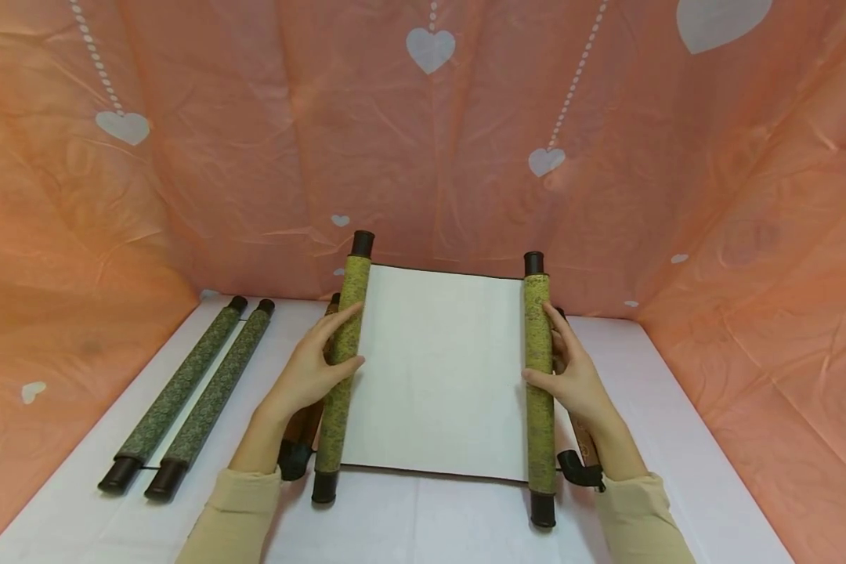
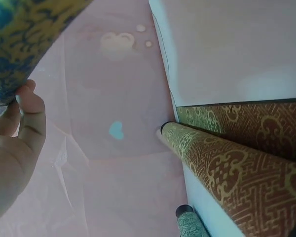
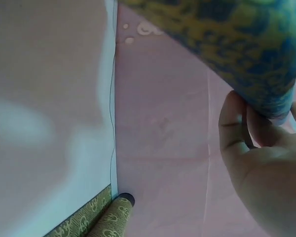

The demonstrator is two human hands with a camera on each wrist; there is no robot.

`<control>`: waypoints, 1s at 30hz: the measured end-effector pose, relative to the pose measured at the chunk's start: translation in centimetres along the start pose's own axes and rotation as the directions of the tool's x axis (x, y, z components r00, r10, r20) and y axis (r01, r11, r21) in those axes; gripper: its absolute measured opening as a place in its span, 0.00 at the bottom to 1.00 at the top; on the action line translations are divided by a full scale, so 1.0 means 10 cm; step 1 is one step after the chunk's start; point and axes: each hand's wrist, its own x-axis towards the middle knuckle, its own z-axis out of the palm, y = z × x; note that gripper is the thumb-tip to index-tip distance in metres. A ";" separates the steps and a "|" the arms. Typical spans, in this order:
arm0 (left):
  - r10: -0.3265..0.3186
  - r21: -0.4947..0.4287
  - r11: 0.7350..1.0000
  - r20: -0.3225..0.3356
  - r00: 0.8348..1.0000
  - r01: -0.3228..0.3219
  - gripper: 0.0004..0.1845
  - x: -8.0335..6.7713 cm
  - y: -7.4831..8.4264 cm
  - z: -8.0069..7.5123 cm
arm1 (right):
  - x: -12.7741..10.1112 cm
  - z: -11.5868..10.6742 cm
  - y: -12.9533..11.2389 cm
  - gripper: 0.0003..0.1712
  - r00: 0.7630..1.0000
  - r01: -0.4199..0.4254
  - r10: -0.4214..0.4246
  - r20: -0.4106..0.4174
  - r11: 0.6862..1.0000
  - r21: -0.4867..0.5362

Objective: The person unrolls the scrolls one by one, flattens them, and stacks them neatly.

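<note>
Left hand [image 1: 309, 373] and right hand [image 1: 573, 374] each grip a stiff roller of the scroll [image 1: 440, 368]; its paper looks fragile.

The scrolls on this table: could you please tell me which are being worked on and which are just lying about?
In hand:
- yellow-green scroll, part unrolled
- left hand grips its left roller
- right hand grips its right roller

Lying about:
- dark green scroll, rolled up
- brown scroll, beneath

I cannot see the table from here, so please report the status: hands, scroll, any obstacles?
Left hand grips left roller; right hand grips right roller. Scroll paper open, blank. Brown scroll lies under it; green scroll lies apart, left.
</note>
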 end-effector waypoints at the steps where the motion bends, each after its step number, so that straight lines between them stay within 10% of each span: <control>1: -0.003 -0.009 1.000 0.000 1.000 0.003 0.45 0.00 0.00 -0.01 | 0.00 -0.01 -0.01 0.62 1.000 -0.003 0.003 0.002 1.000 -0.005; 30: -0.036 0.051 0.998 -0.027 0.999 0.037 0.48 -0.05 0.02 -0.16 | -0.03 -0.21 -0.02 0.62 0.999 0.037 -0.035 0.015 0.992 -0.122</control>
